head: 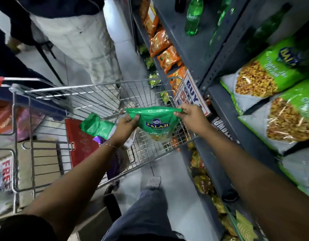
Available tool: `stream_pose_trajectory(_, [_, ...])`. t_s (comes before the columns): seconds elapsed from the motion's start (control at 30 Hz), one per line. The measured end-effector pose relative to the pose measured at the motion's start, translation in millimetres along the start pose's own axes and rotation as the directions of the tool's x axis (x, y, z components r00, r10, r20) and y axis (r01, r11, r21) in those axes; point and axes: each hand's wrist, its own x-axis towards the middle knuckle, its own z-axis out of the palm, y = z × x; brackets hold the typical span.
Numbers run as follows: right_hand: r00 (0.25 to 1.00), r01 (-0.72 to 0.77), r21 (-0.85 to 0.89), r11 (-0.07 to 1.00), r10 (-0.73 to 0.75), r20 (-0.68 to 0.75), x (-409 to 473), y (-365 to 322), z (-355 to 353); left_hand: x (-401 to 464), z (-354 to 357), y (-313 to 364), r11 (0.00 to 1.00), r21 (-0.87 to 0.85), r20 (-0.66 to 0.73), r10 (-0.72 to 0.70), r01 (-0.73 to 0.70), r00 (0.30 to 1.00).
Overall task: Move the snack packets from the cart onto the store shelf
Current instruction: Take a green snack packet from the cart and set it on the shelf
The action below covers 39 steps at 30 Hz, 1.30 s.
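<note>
My left hand (126, 124) and my right hand (190, 114) both grip the top edge of one green snack packet (156, 125), and I hold it above the wire cart (105, 105), near the store shelf (225, 108). The lower part of its label is blurred. In the cart lies a second green packet (96, 126), partly hidden behind my left wrist, and a purple thing (99, 140) I cannot identify. Big green bags (265, 75) on the shelf are cut off at the right edge
</note>
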Motion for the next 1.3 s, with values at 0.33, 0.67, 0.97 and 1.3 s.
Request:
stream_pose_trajectory(0.33, [0.845,0.455,0.048,0.889,-0.414,-0.339,-88.2,-166.1,-86.3,-80.4,45.7,157.2,0.874,-0.359,-0.042,0.335,-0.327,0.941])
stream_pose_trajectory(0.67, [0.407,0.722,-0.064,0.689,-0.498,-0.765,-264.9,-267.4,-203.0,-213.6,161.8,322.5,0.528,-0.399,-0.216,0.74,-0.749,0.637])
stream_pose_trajectory(0.97, [0.429,0.462,-0.084,0.883,-0.305,-0.85,-441.7,-210.6,-209.9,-324.8,295.3,407.6,0.468,-0.553,0.022,0.835,-0.689,0.55])
stream_pose_trajectory(1.3, [0.059,0.24,-0.005,0.971,-0.019,-0.998,-595.5,-131.1,-255.9,-450.8,475.9,377.1,0.592,-0.637,0.338,0.79,-0.494,0.511])
